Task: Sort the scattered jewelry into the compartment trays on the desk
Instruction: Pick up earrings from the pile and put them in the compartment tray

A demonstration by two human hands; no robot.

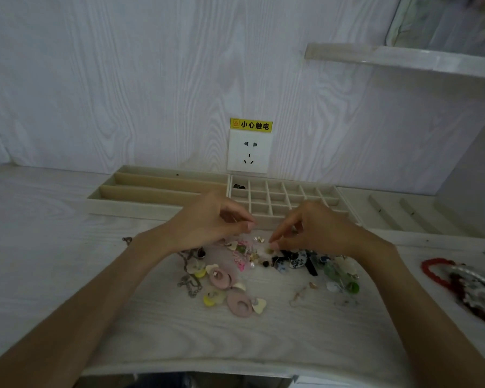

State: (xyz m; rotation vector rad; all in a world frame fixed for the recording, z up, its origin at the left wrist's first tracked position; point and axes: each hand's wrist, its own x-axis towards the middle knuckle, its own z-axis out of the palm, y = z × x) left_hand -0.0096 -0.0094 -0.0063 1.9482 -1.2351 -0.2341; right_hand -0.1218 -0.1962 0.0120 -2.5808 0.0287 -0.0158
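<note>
The right hand (317,228) is reaching its fingertips down to pinch a small gold-coloured piece (270,250) at the far edge of the scattered jewelry (252,273), while the left hand (210,219), fingers curled with thumb and forefinger pressed together, is hovering just left of it; whether it is holding anything is too small to tell. The pile is lying on the white desk (67,247), with the long-slot tray (151,189) and the grid tray (286,197) sitting side by side beyond the hands, and red bead bracelets (443,275) lying far to the right.

Bare desk (53,247) left; bracelets (465,287) (heaped) crowd right.
</note>
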